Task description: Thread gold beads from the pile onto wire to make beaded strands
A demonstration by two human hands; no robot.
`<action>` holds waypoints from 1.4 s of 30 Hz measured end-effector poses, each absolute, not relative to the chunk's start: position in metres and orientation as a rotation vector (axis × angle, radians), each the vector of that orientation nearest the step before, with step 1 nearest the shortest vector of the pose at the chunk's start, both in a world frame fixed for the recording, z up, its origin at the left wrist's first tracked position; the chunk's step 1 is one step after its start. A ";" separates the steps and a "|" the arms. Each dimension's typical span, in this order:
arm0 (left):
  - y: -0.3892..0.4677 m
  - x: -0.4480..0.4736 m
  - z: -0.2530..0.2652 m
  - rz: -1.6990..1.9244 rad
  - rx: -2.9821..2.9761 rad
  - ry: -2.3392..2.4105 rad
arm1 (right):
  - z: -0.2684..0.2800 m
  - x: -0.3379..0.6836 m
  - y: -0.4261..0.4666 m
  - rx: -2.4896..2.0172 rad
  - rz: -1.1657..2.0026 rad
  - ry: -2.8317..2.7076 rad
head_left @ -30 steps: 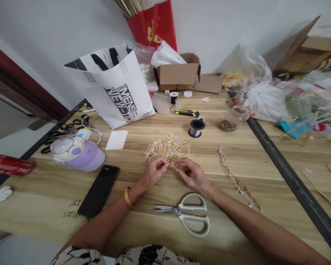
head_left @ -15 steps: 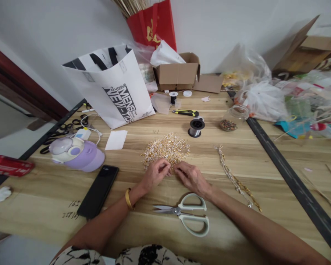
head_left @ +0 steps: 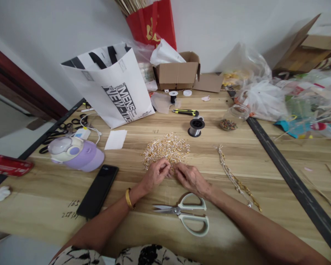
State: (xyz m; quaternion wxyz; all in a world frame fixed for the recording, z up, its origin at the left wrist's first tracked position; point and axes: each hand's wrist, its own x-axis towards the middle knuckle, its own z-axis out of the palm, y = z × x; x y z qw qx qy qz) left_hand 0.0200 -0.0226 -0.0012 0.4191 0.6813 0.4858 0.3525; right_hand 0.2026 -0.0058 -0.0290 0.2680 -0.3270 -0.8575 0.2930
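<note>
A heap of tiny gold and silver pieces [head_left: 167, 147], like beads or small links, lies on the wooden table. At its near edge my left hand [head_left: 157, 173] is closed in a pinch, a gold bangle on the wrist. Facing it a short gap away, my right hand [head_left: 191, 177] also has its fingers pinched together. Whatever sits between the fingertips is too small to make out. Just below the hands, scissors with pale handles [head_left: 194, 213] lie with their blades pointing left. Gold and silver chain strands [head_left: 234, 178] rest to the right of my right hand.
Behind the heap are a wire spool [head_left: 196, 127], a yellow-black cutter knife [head_left: 185, 112] and a bead jar [head_left: 233, 118]. On the left lie a black phone [head_left: 98, 191], a purple bottle [head_left: 79, 152] and white paper [head_left: 116, 140]. A white bag [head_left: 113, 88] stands behind.
My right hand's fingers have shifted very slightly and curled a little more. My left hand stays nearly still, and the heap, scissors and chains look the same.
</note>
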 end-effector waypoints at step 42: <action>-0.027 0.024 -0.003 0.878 1.568 1.173 | -0.023 0.200 -0.002 -0.952 1.272 -1.924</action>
